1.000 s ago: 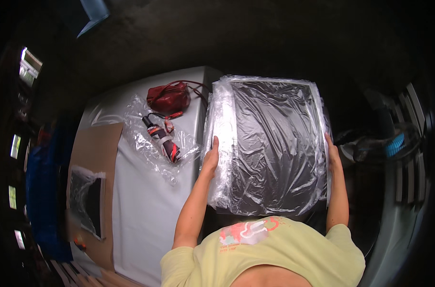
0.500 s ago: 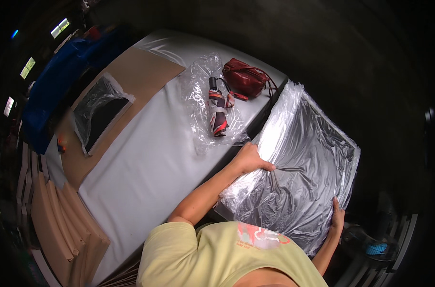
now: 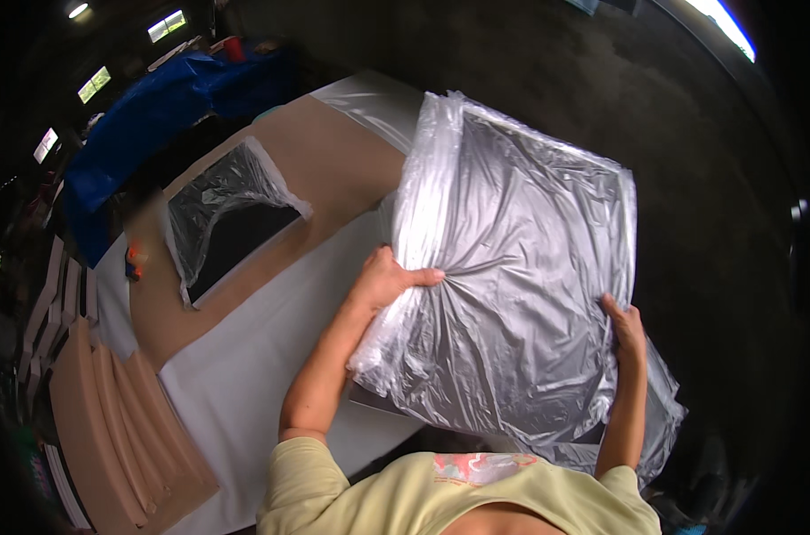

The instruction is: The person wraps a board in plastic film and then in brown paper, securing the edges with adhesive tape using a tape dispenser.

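Observation:
Between my two hands is a large flat bundle in crinkled clear plastic, grey showing through and thick whitish folds along its left side. My left hand grips that left side, its thumb pressed on top and creasing the film. On the right edge, my right hand is closed with the thumb on the upper face; its other fingers are hidden underneath. What lies inside the plastic cannot be made out. More clear plastic shows below the bundle, beyond my right forearm.
At left, a pale-covered table bears a brown cardboard sheet with a dark panel partly under clear plastic. Folded brown cardboard stands at the near left. A blue tarp lies beyond, at the far left.
Both hands have lifted the plastic bundle and shifted it left, over the table's edge. It now covers where the red bag and folded umbrella showed. The view has turned too.

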Action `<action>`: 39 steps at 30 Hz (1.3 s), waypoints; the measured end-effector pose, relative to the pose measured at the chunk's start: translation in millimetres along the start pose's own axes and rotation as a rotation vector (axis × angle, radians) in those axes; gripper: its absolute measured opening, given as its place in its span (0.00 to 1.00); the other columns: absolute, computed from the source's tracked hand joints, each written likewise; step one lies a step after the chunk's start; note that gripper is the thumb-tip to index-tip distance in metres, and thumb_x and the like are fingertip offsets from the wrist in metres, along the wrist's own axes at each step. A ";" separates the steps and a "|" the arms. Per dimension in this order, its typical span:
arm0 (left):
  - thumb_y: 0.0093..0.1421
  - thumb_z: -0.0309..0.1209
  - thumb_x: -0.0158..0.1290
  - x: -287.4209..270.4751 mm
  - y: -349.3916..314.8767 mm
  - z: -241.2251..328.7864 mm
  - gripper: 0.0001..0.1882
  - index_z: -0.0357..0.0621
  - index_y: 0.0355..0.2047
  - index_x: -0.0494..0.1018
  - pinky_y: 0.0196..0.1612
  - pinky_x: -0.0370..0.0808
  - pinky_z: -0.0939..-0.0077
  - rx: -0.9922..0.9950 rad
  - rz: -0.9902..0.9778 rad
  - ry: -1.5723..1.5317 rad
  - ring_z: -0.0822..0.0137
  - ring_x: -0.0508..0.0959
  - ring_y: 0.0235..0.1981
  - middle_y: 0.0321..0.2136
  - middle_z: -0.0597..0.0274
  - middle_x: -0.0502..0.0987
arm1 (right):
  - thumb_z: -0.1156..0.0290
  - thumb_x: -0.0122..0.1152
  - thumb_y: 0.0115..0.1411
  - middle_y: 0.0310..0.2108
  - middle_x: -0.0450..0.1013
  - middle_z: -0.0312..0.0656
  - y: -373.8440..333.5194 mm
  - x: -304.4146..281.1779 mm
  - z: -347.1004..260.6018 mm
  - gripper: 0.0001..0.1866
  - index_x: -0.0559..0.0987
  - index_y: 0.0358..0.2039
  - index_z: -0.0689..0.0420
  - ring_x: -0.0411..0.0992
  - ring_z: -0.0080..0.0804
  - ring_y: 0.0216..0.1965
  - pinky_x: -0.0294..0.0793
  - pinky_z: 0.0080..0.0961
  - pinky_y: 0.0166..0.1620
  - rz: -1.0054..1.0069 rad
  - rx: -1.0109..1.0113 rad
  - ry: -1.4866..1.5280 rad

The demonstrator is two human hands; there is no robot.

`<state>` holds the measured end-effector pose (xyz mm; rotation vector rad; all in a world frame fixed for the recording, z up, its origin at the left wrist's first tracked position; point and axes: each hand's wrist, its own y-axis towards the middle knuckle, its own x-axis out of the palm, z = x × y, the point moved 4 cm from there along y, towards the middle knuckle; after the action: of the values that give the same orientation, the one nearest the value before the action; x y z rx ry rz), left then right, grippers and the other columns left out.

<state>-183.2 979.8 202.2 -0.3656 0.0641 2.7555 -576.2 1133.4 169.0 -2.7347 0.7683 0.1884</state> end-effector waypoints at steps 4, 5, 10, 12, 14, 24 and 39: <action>0.34 0.42 0.69 -25.6 -4.1 17.5 0.36 0.22 0.36 0.71 0.40 0.73 0.71 -0.132 0.018 0.021 0.59 0.78 0.33 0.30 0.46 0.77 | 0.63 0.69 0.46 0.31 0.75 0.45 10.2 24.8 -26.5 0.26 0.74 0.38 0.72 0.74 0.30 0.30 0.72 0.25 0.37 -0.125 -0.019 0.156; 0.38 0.35 0.67 -23.0 -6.8 15.1 0.30 0.25 0.37 0.71 0.37 0.73 0.72 -0.201 0.042 -0.015 0.63 0.78 0.31 0.30 0.49 0.77 | 0.62 0.69 0.46 0.31 0.75 0.44 13.5 23.5 -27.6 0.27 0.74 0.38 0.72 0.74 0.30 0.30 0.72 0.26 0.37 -0.135 -0.001 0.124; 0.39 0.35 0.67 -11.5 -24.8 -3.3 0.29 0.27 0.37 0.72 0.37 0.73 0.69 -0.283 0.042 -0.222 0.60 0.77 0.32 0.32 0.49 0.77 | 0.59 0.70 0.44 0.34 0.74 0.48 10.7 21.2 -50.1 0.30 0.73 0.40 0.71 0.74 0.33 0.33 0.73 0.27 0.38 -0.177 0.002 -0.023; 0.40 0.37 0.67 -10.8 -19.9 -23.5 0.29 0.28 0.38 0.72 0.38 0.72 0.70 -0.306 -0.002 -0.336 0.60 0.77 0.33 0.32 0.50 0.77 | 0.56 0.71 0.43 0.34 0.74 0.50 39.7 17.3 -41.5 0.33 0.73 0.40 0.73 0.74 0.36 0.33 0.73 0.28 0.39 -0.115 0.027 -0.097; 0.43 0.44 0.64 -20.6 -13.5 -39.1 0.32 0.31 0.42 0.71 0.43 0.70 0.70 -0.326 -0.083 -0.122 0.60 0.75 0.38 0.34 0.52 0.76 | 0.54 0.70 0.44 0.29 0.75 0.50 50.4 27.2 -21.6 0.29 0.75 0.34 0.69 0.75 0.39 0.28 0.75 0.31 0.35 -0.313 0.238 0.026; 0.49 0.49 0.58 -6.4 -79.2 -46.0 0.46 0.37 0.59 0.50 0.59 0.51 0.66 -0.111 0.718 -0.516 0.61 0.60 0.57 0.54 0.54 0.62 | 0.60 0.62 0.53 0.21 0.74 0.37 140.6 40.4 -53.0 0.12 0.76 0.29 0.56 0.73 0.29 0.18 0.76 0.27 0.23 -0.403 0.161 0.263; 0.47 0.13 0.49 98.1 17.3 -69.1 0.27 0.33 0.50 0.58 0.47 0.70 0.60 -0.123 0.849 -0.698 0.53 0.70 0.45 0.47 0.46 0.66 | 0.63 0.65 0.50 0.34 0.74 0.46 131.3 76.7 -3.0 0.22 0.73 0.37 0.69 0.74 0.33 0.31 0.74 0.29 0.37 -0.260 0.255 0.459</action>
<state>-261.0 991.1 110.0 0.7918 -0.1684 3.5356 -580.0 988.1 124.2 -2.6166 0.4883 -0.5698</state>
